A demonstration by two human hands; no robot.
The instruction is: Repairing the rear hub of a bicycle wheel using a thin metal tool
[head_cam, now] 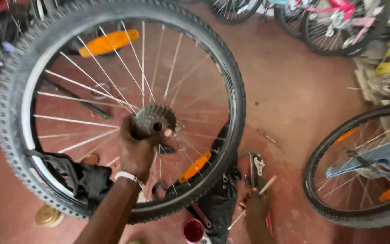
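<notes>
A bike wheel (19,90) is held upright at centre-left, w/ the left hand (136,149) closed around its gear cluster (152,119) at the hub. The right hand (257,203) is low at right near the floor, gripping a thin stick (267,184); how tightly can't be told. A wrench (258,165) lies just beyond it on the red floor (294,104). A second wheel (339,212) is seen at far right.

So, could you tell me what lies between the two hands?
In the head view, the wheel's tyre and spokes cross between left hand and right hand.
</notes>
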